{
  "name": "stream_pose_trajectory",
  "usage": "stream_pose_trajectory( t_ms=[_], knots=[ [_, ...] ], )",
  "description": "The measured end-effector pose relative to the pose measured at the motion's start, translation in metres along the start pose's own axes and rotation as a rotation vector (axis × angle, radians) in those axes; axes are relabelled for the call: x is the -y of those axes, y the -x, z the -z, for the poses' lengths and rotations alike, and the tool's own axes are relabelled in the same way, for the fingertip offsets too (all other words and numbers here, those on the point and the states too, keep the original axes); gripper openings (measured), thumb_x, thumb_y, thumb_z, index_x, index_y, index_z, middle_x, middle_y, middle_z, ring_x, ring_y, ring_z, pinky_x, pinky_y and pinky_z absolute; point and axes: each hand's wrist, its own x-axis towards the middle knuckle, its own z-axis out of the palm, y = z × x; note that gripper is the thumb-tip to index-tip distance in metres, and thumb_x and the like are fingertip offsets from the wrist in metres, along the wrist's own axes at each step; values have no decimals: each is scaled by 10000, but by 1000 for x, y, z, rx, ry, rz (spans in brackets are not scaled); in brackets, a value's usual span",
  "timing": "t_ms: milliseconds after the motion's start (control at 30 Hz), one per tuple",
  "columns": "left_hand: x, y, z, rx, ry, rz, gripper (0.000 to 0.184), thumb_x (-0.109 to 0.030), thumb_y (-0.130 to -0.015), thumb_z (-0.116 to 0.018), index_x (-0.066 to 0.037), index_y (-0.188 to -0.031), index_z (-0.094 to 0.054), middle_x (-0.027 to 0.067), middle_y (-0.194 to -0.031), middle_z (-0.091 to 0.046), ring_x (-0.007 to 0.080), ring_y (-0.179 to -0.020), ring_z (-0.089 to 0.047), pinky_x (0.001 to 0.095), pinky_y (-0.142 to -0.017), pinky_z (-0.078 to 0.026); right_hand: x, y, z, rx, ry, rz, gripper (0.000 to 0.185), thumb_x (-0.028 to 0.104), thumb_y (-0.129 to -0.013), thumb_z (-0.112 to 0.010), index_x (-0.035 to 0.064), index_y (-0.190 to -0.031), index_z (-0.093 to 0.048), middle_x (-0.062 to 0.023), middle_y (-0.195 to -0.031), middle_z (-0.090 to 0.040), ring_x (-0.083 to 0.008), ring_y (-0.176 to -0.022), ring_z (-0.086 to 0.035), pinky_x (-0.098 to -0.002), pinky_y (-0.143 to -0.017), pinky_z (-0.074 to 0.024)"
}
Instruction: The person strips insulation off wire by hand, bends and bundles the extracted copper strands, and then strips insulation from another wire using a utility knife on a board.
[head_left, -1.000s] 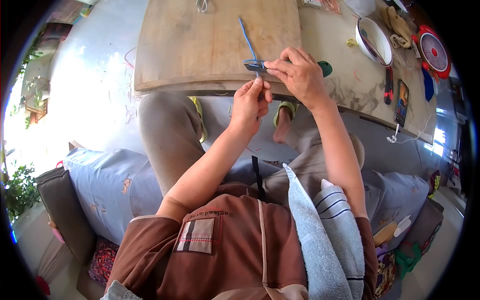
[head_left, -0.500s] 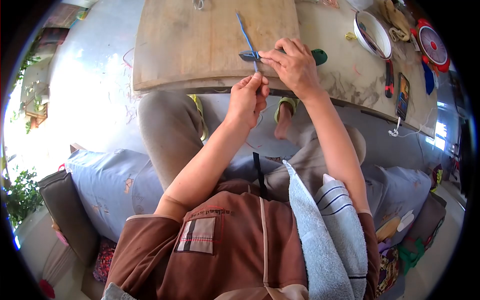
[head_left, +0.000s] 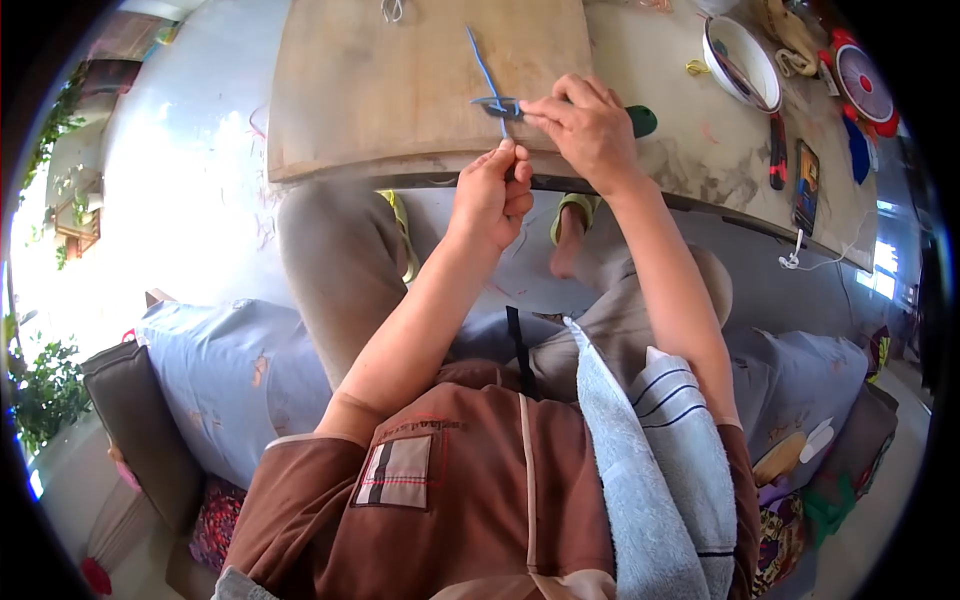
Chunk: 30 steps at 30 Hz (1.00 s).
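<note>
A thin blue cord [head_left: 480, 60] runs down over the wooden board and ends between the fingers of my left hand [head_left: 487, 195], which is closed on its lower end near the board's front edge. My right hand [head_left: 590, 130] is wrapped round a knife; its dark blade [head_left: 497, 107] points left across the cord, and its green handle end [head_left: 642, 121] sticks out on the right. A bit of blue cord lies along the blade. Exactly how the cord and blade touch is too small to tell.
The wooden board [head_left: 400, 90] lies on the table [head_left: 690, 160]. To the right are a white bowl [head_left: 718, 40], a red-and-black handle [head_left: 777, 150], a phone [head_left: 806, 190] with a white cable [head_left: 790, 260], and a red round fan [head_left: 866, 85]. A looped wire [head_left: 392, 10] lies at the board's back.
Both hands have shifted slightly left and up with the cord and knife. The blade has changed its tilt a little against the cord.
</note>
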Motion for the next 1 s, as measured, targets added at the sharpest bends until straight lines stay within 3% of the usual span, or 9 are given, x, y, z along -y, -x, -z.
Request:
stream_pose_trajectory(
  t_ms=[167, 333, 567, 667, 700, 800, 900, 933, 1000],
  knots=[
    [-3, 4, -4, -43, -101, 17, 210, -183, -951, -374, -76, -817, -495, -26, -600, -453, 34, -416, -246, 181, -341, -178, -5, 1, -8, -49, 75, 22, 141, 201, -719, -688, 199, -859, -692, 23, -776, -494, -172, -792, -514, -323, -720, -435],
    [-2, 2, 1, 10, -68, 51, 205, -199, -952, -399, -68, -838, -508, -23, -600, -459, 34, -417, -254, 180, -345, -184, -13, -33, -25, 4, 165, -75, 117, 241, -746, -663, 209, -854, -693, 12, -753, -520, -185, -775, -528, -321, -693, -454],
    [-7, 6, 6, 33, -48, 49, 192, -219, -952, -429, -58, -892, -515, -8, -618, -488, 32, -425, -263, 181, -356, -191, 4, -54, 4, -37, 116, -68, 117, 268, -749, -653, 197, -836, -684, 5, -727, -526, -192, -787, -549, -328, -682, -459],
    [-5, 20, 12, 24, -87, 38, 161, -215, -951, -433, -71, -945, -503, 9, -644, -520, 34, -428, -253, 182, -363, -181, 0, -40, 26, 3, 254, -139, 120, 269, -744, -654, 190, -830, -680, 9, -739, -532, -192, -779, -550, -319, -685, -459],
    [-5, 24, 12, 25, -109, 35, 153, -214, -951, -434, -75, -964, -498, 15, -654, -532, 35, -429, -248, 183, -366, -176, -16, -34, 25, 33, 474, -113, 120, 263, -749, -656, 196, -844, -685, 7, -753, -538, -186, -772, -553, -315, -677, -457],
    [-3, 27, 17, 100, -157, -2, 131, -199, -951, -433, -93, -1009, -484, 36, -710, -574, 49, -456, -362, 179, -391, -305, -26, -24, 24, -49, 240, -218, 133, 260, -750, -661, 202, -866, -691, 11, -758, -538, -178, -765, -552, -315, -673, -455],
    [-1, 29, 5, -37, -190, 18, 130, -181, -949, -428, -84, -1003, -495, 54, -776, -598, 80, -567, -508, 214, -508, -463, -16, -19, 25, 124, 71, -177, 154, 246, -741, -672, 196, -885, -696, 15, -758, -536, -171, -761, -545, -303, -674, -453],
    [-2, 27, 9, 21, -180, 9, 134, -180, -949, -425, -79, -1001, -497, 59, -795, -602, 90, -609, -531, 232, -553, -484, -11, -18, 25, 193, 33, -169, 158, 243, -737, -674, 193, -885, -696, 16, -759, -536, -170, -760, -544, -301, -675, -453],
    [-2, 24, 20, 129, -158, -6, 144, -177, -949, -420, -68, -995, -501, 68, -833, -609, 112, -694, -578, 266, -644, -525, 2, -17, 29, 194, -18, 21, 158, 213, -716, -679, 185, -871, -696, 14, -755, -523, -161, -766, -546, -299, -697, -447]
  ],
)
